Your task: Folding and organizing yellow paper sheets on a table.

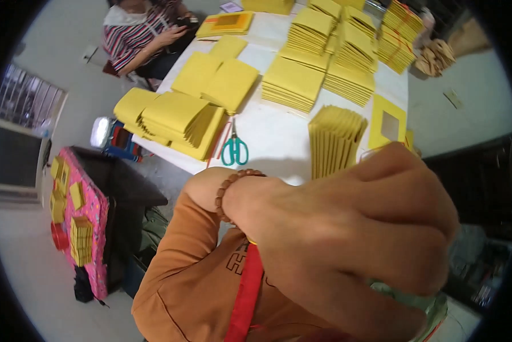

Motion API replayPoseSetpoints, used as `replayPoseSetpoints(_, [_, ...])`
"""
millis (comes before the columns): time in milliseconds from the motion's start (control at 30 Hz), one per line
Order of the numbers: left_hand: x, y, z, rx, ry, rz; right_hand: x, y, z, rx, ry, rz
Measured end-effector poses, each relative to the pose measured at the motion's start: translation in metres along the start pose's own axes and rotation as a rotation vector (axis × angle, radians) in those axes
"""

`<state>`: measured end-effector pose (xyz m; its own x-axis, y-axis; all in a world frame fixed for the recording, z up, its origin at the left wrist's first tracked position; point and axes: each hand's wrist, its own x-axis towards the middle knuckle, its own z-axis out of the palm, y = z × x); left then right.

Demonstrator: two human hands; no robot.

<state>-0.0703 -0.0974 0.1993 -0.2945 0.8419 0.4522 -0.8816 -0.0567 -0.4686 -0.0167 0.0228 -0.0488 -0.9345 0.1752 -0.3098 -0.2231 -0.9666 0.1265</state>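
left hand, fingers curled together near the lens, pinches a red ribbon hanging at 6 o'clock; right hand unseen; a loose pinch could drop it, away from the yellow paper stacks at 12 o'clock on the tabletop.

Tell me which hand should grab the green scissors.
Left, probably. The left hand, closed on a red ribbon, shows just below the green scissors at the white table's near edge. The right hand is out of view, so I cannot judge it.
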Motion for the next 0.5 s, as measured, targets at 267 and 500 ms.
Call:
replayPoseSetpoints(267, [0.01, 0.026, 0.015, 0.561, -0.248, 0.217, 0.023, -0.027, -0.069, -0.263, -0.085, -0.007])
replayPoseSetpoints(500, [0.02, 0.032, 0.012, 1.027, -0.505, 0.396, 0.015, -0.018, -0.052, -0.179, -0.013, -0.023])
